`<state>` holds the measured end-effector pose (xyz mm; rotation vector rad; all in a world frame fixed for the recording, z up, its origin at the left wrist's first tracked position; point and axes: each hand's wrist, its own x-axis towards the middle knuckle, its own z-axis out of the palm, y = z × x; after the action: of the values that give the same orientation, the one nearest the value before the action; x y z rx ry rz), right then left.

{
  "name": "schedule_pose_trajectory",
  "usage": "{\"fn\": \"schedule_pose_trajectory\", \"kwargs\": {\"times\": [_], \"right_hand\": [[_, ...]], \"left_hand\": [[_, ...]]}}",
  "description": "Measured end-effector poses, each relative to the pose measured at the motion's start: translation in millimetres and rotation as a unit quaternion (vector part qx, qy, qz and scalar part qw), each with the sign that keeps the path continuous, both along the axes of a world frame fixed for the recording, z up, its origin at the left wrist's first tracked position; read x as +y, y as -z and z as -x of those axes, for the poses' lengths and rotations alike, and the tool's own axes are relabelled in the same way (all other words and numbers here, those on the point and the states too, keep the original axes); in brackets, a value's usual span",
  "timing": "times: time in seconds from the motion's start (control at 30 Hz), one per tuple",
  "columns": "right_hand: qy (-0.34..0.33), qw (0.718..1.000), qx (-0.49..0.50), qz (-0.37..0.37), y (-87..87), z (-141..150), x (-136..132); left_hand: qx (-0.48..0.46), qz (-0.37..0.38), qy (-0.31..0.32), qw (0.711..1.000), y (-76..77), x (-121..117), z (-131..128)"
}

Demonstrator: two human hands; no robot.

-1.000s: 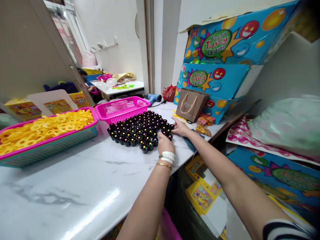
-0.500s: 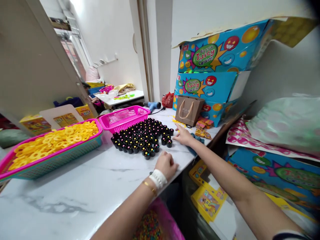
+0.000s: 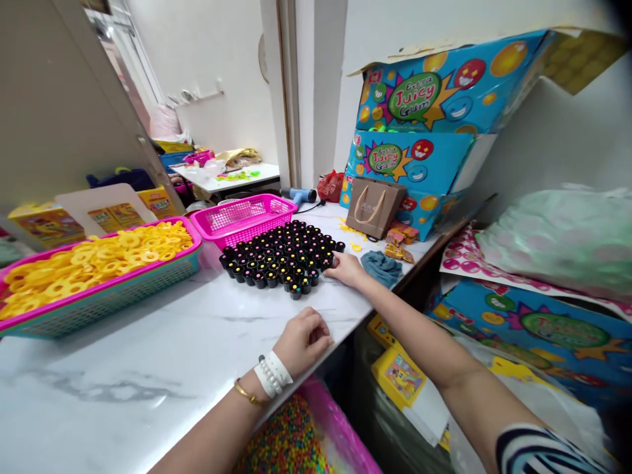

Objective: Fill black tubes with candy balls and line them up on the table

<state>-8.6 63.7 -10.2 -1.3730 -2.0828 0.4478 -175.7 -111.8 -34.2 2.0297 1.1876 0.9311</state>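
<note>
Many small black cups (image 3: pixel 276 257) with pink, yellow or blue dots in their mouths stand packed together on the white marbled table (image 3: pixel 172 355). My right hand (image 3: pixel 347 268) reaches to the right edge of this group, its fingers bent and closed against a black cup (image 3: pixel 326 262). The fingertips are partly hidden among the cups. Closer to me, my left hand (image 3: pixel 302 339) rests by the table's front edge with fingers curled; I see nothing in it. Beyond my right hand lies a crumpled blue cloth (image 3: pixel 382 268).
A basket (image 3: pixel 64 316) heaped with yellow rings (image 3: pixel 123 253) stands left. Behind the cups are a pink basket (image 3: pixel 237 220), a blue hair dryer (image 3: pixel 301 196) and a brown paper bag (image 3: pixel 375 207). Gum boxes (image 3: pixel 415 99) rise at right. Colourful candies (image 3: pixel 286 441) fill a container below the edge.
My right hand has moved left onto the cups, and the loose cups at the right now stand against the group. My left hand has drawn back towards me. The view has shifted slightly.
</note>
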Motion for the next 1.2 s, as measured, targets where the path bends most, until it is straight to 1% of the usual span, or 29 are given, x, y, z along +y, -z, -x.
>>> {"fn": "schedule_pose_trajectory", "kwargs": {"times": [0.1, 0.27, 0.33, 0.4, 0.5, 0.57, 0.63, 0.67, 0.7, 0.73, 0.77, 0.83, 0.87, 0.9, 0.93, 0.97, 1.0, 1.03, 1.07, 1.1, 1.13, 1.17, 1.2], "right_hand": [[0.025, 0.999, 0.03, 0.0, 7.0, 7.5, -7.2], [0.08, 0.991, 0.1, 0.027, 25.4, 5.9, -9.4], [0.08, 0.989, 0.119, 0.034, 28.0, 6.8, -5.1], [0.068, 0.988, 0.135, 0.039, 26.3, 8.4, -1.0], [0.038, 0.986, 0.159, 0.044, 19.9, 7.5, -4.4], [0.012, 0.983, 0.176, 0.043, 18.7, 1.2, -19.1], [-0.01, 0.98, 0.194, 0.045, 24.0, -11.6, -45.4], [-0.023, 0.979, 0.199, 0.043, 29.2, -20.6, -62.2], [-0.037, 0.978, 0.2, 0.034, 35.7, -30.9, -80.7], [-0.055, 0.979, 0.196, 0.01, 43.1, -41.9, -100.3], [-0.067, 0.979, 0.191, -0.027, 50.9, -52.7, -120.6], [-0.055, 0.976, 0.192, -0.084, 65.9, -70.8, -161.2], [-0.035, 0.975, 0.2, -0.088, 72.6, -76.6, -180.5], [-0.015, 0.975, 0.208, -0.069, 78.4, -79.6, -198.6], [-0.014, 0.978, 0.207, -0.037, 83.3, -79.5, -214.8], [-0.043, 0.981, 0.188, 0.001, 87.5, -76.4, -228.9], [-0.101, 0.983, 0.151, 0.037, 91.1, -70.5, -240.7], [-0.182, 0.976, 0.101, 0.062, 94.2, -62.2, -250.2], [-0.269, 0.959, 0.041, 0.076, 96.9, -52.2, -257.7], [-0.349, 0.933, -0.026, 0.078, 99.3, -41.3, -263.7], [-0.412, 0.904, -0.095, 0.069, 101.3, -30.2, -269.0], [-0.452, 0.875, -0.163, 0.053, 102.8, -19.8, -273.9], [-0.476, 0.849, -0.224, 0.035, 104.2, -10.6, -279.0]], "left_hand": [[-0.007, -0.001, -0.005, 1.0, 1.6, -2.4, 2.9], [-0.018, -0.002, -0.002, 1.0, 4.9, -1.3, 2.6], [-0.009, -0.006, -0.006, 1.0, 6.0, 0.9, 1.9], [0.006, -0.011, -0.016, 1.0, 5.3, 3.3, 0.4], [0.022, -0.011, -0.03, 0.999, -2.3, -0.5, -3.6], [0.029, -0.016, -0.043, 0.999, -9.7, -16.0, -6.8], [0.038, -0.031, -0.036, 0.998, -12.7, -45.1, -8.5], [0.042, -0.037, -0.021, 0.998, -10.5, -63.9, -8.2], [0.048, -0.04, -0.003, 0.998, -5.1, -84.6, -6.8], [0.058, -0.036, 0.009, 0.998, 3.8, -106.3, -3.9], [0.072, -0.024, 0.009, 0.997, 15.8, -128.1, 0.4], [0.134, 0.031, -0.029, 0.99, 47.3, -169.4, 12.2], [0.173, 0.071, -0.053, 0.981, 64.7, -187.8, 18.5], [0.218, 0.114, -0.071, 0.967, 81.8, -204.5, 24.2], [0.258, 0.148, -0.086, 0.951, 97.4, -219.1, 28.6], [0.291, 0.162, -0.099, 0.938, 110.9, -231.5, 31.7], [0.307, 0.169, -0.109, 0.93, 121.6, -241.5, 33.3], [0.309, 0.173, -0.118, 0.928, 129.4, -249.1, 33.8], [0.303, 0.182, -0.121, 0.928, 134.2, -254.6, 33.3], [0.293, 0.189, -0.125, 0.929, 136.4, -258.4, 32.1], [0.282, 0.186, -0.132, 0.932, 136.2, -261.3, 30.5], [0.271, 0.173, -0.143, 0.936, 134.3, -264.2, 28.7], [0.26, 0.149, -0.16, 0.941, 131.0, -267.5, 26.9]]}}
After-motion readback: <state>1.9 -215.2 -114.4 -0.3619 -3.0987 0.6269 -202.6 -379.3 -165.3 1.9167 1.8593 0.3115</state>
